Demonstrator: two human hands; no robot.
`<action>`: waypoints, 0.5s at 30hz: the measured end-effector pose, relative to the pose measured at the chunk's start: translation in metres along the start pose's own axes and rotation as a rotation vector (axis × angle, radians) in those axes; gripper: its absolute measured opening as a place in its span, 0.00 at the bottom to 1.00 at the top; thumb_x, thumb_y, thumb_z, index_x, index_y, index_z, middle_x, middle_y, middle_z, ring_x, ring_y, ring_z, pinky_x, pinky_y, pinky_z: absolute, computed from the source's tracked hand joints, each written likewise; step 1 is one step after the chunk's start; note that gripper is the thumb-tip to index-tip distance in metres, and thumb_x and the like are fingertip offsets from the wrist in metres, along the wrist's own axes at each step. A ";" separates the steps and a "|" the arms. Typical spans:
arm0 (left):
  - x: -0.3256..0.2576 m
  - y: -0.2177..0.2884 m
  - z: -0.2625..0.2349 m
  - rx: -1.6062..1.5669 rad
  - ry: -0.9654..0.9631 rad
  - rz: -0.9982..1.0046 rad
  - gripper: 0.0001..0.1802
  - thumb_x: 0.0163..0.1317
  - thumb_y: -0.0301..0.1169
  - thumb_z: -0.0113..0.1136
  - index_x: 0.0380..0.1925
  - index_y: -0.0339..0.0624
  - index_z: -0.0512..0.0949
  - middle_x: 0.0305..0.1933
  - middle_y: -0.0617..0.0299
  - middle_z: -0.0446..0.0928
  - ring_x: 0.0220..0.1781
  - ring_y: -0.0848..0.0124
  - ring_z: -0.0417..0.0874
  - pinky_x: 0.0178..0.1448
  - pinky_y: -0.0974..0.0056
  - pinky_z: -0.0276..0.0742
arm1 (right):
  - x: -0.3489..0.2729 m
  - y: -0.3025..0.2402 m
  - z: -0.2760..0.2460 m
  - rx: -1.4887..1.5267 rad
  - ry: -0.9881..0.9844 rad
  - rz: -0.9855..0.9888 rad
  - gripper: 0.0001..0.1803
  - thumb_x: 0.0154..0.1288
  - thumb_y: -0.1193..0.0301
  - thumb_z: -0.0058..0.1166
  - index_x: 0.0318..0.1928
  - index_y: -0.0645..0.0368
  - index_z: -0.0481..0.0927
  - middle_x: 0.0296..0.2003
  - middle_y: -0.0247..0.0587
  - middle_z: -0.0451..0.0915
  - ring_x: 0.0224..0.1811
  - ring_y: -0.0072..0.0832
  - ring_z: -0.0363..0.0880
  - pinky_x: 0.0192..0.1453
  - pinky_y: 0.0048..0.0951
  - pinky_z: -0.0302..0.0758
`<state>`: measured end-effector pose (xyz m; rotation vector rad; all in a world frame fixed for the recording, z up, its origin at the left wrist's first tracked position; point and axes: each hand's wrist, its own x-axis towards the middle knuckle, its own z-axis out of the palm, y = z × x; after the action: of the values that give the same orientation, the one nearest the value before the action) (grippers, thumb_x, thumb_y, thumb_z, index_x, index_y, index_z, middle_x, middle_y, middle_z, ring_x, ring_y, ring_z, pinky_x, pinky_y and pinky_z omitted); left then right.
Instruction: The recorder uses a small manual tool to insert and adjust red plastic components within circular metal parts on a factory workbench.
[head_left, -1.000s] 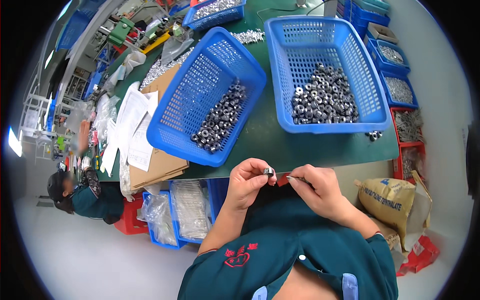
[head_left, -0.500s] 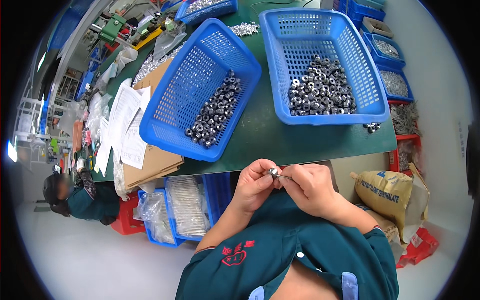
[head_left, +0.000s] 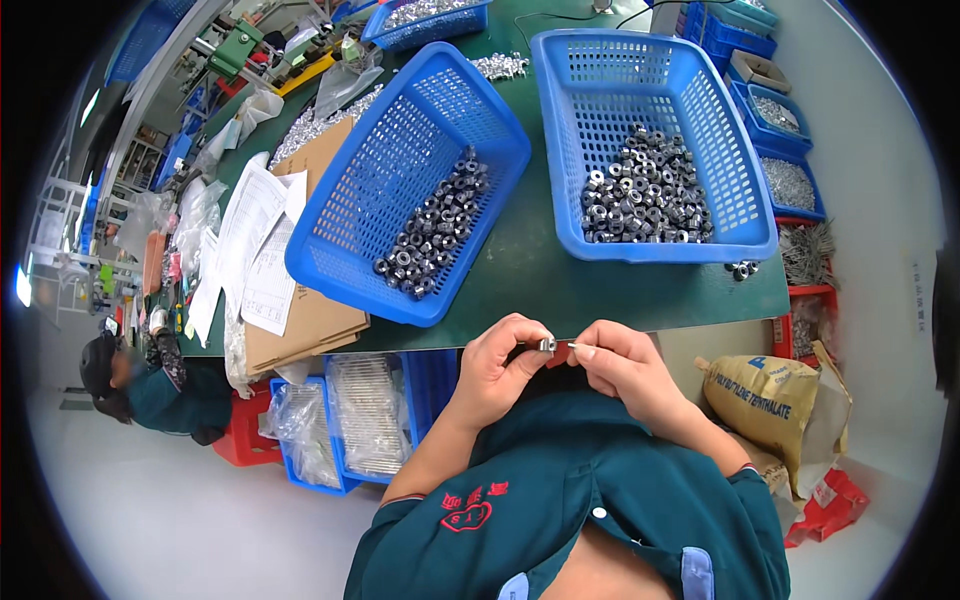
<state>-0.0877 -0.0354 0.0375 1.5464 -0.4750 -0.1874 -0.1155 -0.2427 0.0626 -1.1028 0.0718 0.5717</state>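
In front of my chest, near the table's front edge, my left hand (head_left: 500, 367) pinches a small shiny metal nut-like ring (head_left: 546, 345) between thumb and fingers. Its hole faces toward my other hand. My right hand (head_left: 622, 364) is closed on a thin metal pin (head_left: 573, 345), of which only a short tip shows; the rest is hidden in the fingers. A small gap separates the tip from the ring. Similar metal rings lie heaped in the left blue basket (head_left: 345, 225) and in the right blue basket (head_left: 665, 252), both beyond my hands.
The baskets stand on a green table (head_left: 500, 285). A few rings (head_left: 741, 270) lie beside the right basket. Papers (head_left: 250, 235) and flat cardboard (head_left: 300, 338) lie at left. Below are blue bins (head_left: 375, 415); a yellow sack (head_left: 757, 400) stands at right. Another person (head_left: 150, 385) sits far left.
My hands have drawn slightly apart. The pin, which was against the ring, is now clear of it, and the ring has turned in my left fingers. The whole view has shifted slightly.
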 end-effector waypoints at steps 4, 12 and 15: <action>0.011 0.012 0.006 0.324 -0.002 0.160 0.06 0.60 0.20 0.64 0.36 0.35 0.77 0.34 0.59 0.78 0.34 0.69 0.78 0.40 0.67 0.75 | -0.004 -0.003 0.000 -0.494 0.126 -0.230 0.07 0.69 0.71 0.55 0.35 0.62 0.78 0.19 0.32 0.74 0.19 0.18 0.67 0.24 0.23 0.65; 0.028 0.030 0.007 0.634 -0.121 0.396 0.11 0.53 0.18 0.64 0.37 0.35 0.77 0.32 0.54 0.78 0.33 0.56 0.78 0.38 0.58 0.75 | -0.003 -0.011 0.000 -1.382 0.261 -0.925 0.04 0.54 0.78 0.57 0.30 0.57 0.75 0.15 0.37 0.71 0.17 0.35 0.75 0.22 0.35 0.71; 0.045 0.047 0.010 0.662 -0.185 0.460 0.12 0.51 0.16 0.62 0.37 0.36 0.76 0.32 0.54 0.77 0.33 0.55 0.77 0.38 0.56 0.75 | -0.006 -0.021 -0.008 -1.412 0.262 -0.937 0.04 0.54 0.78 0.58 0.31 0.59 0.76 0.16 0.36 0.73 0.18 0.36 0.75 0.24 0.35 0.72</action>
<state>-0.0598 -0.0618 0.0909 2.0131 -1.1032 0.2091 -0.1086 -0.2586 0.0780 -2.3394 -0.6953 -0.5248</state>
